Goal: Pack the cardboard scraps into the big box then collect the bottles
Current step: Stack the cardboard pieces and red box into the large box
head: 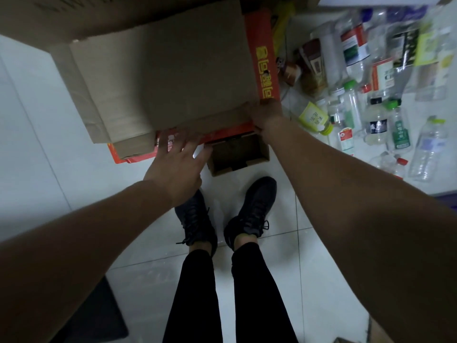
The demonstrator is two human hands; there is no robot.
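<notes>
Lying flat, cardboard scraps (173, 70) — long axis crosswise — held by right hand (268, 115).

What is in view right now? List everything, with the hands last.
brown cardboard: several flat sheets, brown, stacked at top centre
red cardboard: one, red with yellow print, under the brown sheets
small box: one, brown, open, on the floor by the shoes
bottles: many, mostly clear with mixed caps, lying on the floor at right
floor: white tiles
mat: one, dark, bottom left
shoes: two, black, centre
left hand: open, fingers spread, over the red cardboard's near edge
right hand: grips the red cardboard's near right corner
</notes>
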